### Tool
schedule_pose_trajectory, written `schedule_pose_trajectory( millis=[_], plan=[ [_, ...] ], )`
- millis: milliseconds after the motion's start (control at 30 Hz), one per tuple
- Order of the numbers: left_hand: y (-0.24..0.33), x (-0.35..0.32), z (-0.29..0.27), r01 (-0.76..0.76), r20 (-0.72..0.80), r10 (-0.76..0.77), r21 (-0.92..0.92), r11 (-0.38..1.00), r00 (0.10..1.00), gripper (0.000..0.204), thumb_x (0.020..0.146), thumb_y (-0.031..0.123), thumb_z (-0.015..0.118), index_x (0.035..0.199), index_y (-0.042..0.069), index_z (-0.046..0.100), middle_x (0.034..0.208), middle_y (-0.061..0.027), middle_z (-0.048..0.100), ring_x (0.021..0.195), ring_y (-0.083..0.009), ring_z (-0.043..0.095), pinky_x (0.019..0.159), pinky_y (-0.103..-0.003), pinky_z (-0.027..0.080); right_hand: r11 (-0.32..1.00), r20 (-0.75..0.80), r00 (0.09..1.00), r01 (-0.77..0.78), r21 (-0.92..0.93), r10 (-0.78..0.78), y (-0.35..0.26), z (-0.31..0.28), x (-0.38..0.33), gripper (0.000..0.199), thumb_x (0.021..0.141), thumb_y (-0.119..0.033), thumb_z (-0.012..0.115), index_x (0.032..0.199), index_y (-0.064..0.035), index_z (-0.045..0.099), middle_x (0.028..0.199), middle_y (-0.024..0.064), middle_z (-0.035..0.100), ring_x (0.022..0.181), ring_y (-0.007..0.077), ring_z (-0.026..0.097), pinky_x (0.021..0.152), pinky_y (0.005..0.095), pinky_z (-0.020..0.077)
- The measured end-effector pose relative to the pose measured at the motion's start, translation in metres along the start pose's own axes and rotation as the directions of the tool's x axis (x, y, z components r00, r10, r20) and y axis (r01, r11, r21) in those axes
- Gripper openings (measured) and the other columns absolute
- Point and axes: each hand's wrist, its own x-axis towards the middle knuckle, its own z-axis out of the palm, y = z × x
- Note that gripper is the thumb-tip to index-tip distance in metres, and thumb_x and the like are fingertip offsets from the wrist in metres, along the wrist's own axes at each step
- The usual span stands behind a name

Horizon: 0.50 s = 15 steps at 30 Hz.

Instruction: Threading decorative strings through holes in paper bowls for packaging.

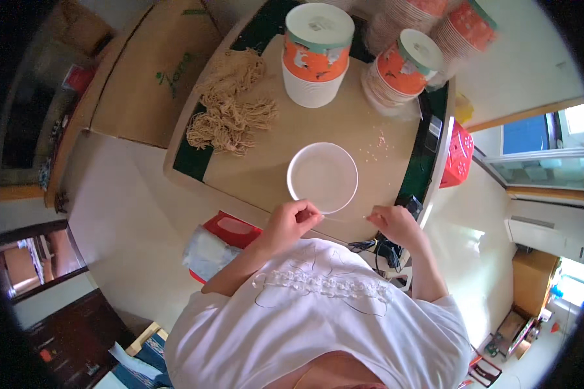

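A round white bowl (323,174) stands on the brown cardboard sheet (253,175), close in front of me. At its near rim is my left hand (293,224), fingers pinched together; whether it touches the rim I cannot tell. My right hand (397,225) is to the right of the bowl, over the table's near edge, with thumb and finger pinched as well. A faint pale line seems to run between the two hands, too thin to name. Small pinkish bits (377,146) lie scattered right of the bowl.
Behind the bowl stands a tall stack of upturned orange-and-white paper bowls (316,65), with more stacks (405,65) at the far right. Tangled tan cords (233,107) lie at the left. Black cables (388,249) and a red stool (457,155) are on the right.
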Motion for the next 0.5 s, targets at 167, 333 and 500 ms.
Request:
schedule_pose_trajectory(
  millis=[167, 333, 500],
  plan=[
    [-0.004, 0.026, 0.005, -0.075, -0.055, 0.086, 0.183, 0.98, 0.995, 0.009, 0.082, 0.009, 0.066, 0.081, 0.001, 0.064, 0.061, -0.0008, 0.056, 0.055, -0.0056, 0.048, 0.051, -0.023, 0.04, 0.921, 0.051, 0.999, -0.013, 0.39, -0.008, 0.042, -0.006, -0.023, 0.019, 0.087, -0.019, 0.059, 0.082, -0.002, 0.065, 0.075, 0.0139, 0.065, 0.069, 0.0271, 0.061, 0.063, 0.0333, 0.0484],
    [0.002, 0.033, -0.027, -0.088, -0.035, 0.096, 0.183, 0.979, 0.995, 0.008, 0.079, 0.005, 0.069, 0.08, -0.002, 0.065, 0.073, -0.0024, 0.06, 0.063, -0.0053, 0.052, 0.055, -0.021, 0.041, 0.774, 0.1, 0.99, -0.138, 0.618, 0.097, 0.073, -0.029, -0.056, 0.013, 0.086, -0.012, 0.061, 0.083, 0.0003, 0.065, 0.069, 0.0054, 0.063, 0.069, 0.0121, 0.059, 0.064, 0.0246, 0.0469],
    [0.012, 0.033, -0.038, -0.062, -0.024, 0.071, 0.261, 0.963, 0.997, 0.009, 0.079, 0.005, 0.069, 0.081, -0.002, 0.065, 0.074, -0.0019, 0.059, 0.062, -0.0061, 0.052, 0.056, -0.022, 0.042, 0.841, 0.19, 0.944, -0.327, 0.431, 0.27, 0.108, -0.022, -0.07, 0.012, 0.083, -0.018, 0.066, 0.087, -0.0065, 0.068, 0.072, 0.0064, 0.063, 0.076, 0.0147, 0.062, 0.069, 0.0269, 0.0485]
  ],
)
